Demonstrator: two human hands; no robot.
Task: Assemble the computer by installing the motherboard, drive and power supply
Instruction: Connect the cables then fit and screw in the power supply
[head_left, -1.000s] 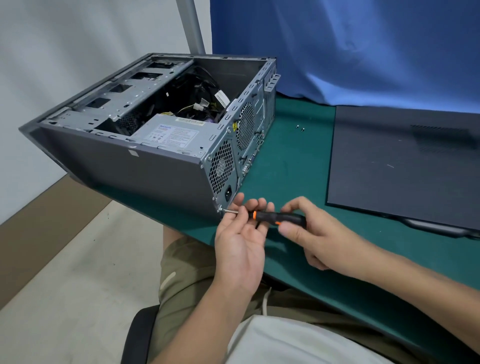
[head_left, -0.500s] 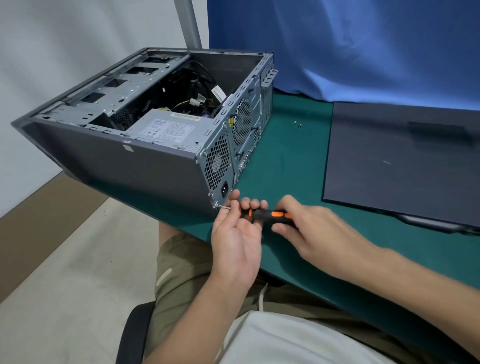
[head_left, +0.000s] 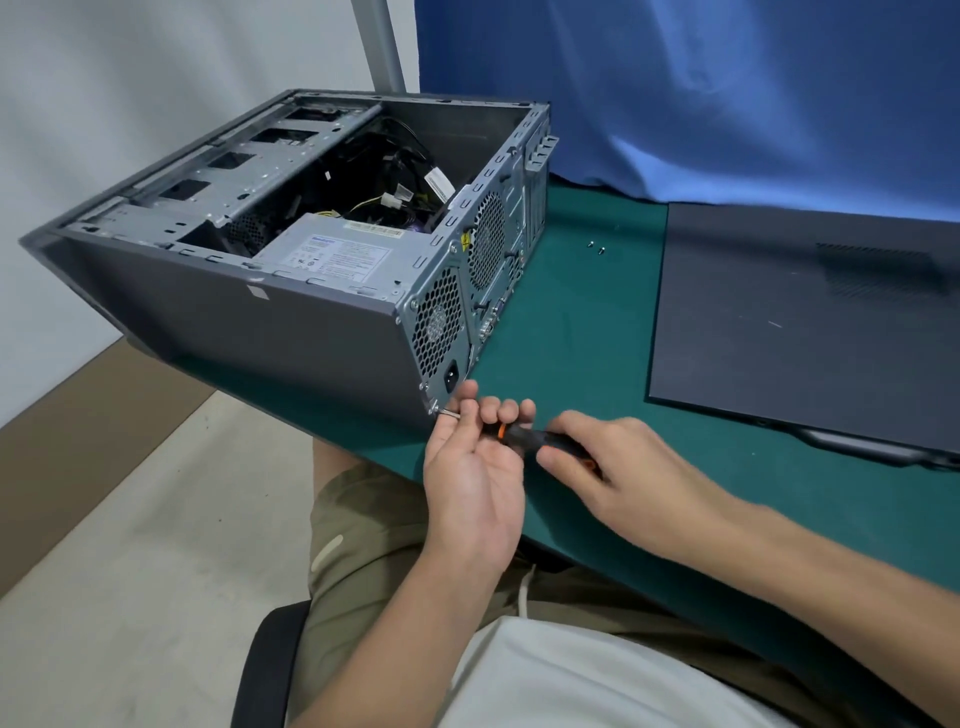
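Leftmost, a grey computer case (head_left: 234, 322) is laid on its side on the green counter (head_left: 571, 322), open face up, its left end reaching past the counter's edge.

- Inside, at the far left, a metal drive cage (head_left: 244, 171) is seen; a tangle of cables (head_left: 395, 171) lies further in.
- The power supply (head_left: 337, 254) is seated in the near rear corner of the case, label up. Its honeycomb grille and mains socket show through the back plate.
- The left grip (head_left: 475, 467) is held palm up just beside that corner. Its fingers are nearly straight and are laid against the shaft of the screwdriver (head_left: 535, 436); nothing is clasped.
- The screwdriver is held about level, and its tip is set against the bottom corner of the back plate, below the socket. The screw itself is too small to be made out.
- The right grip (head_left: 623, 467) is wrapped round the black-and-orange handle, fingers curled over it.
- Two loose screws (head_left: 596, 248) are left on the counter, well apart from the hands.
- Rightmost, the dark side panel (head_left: 805, 322) is laid flat on the counter, in front of a blue cloth (head_left: 675, 93).
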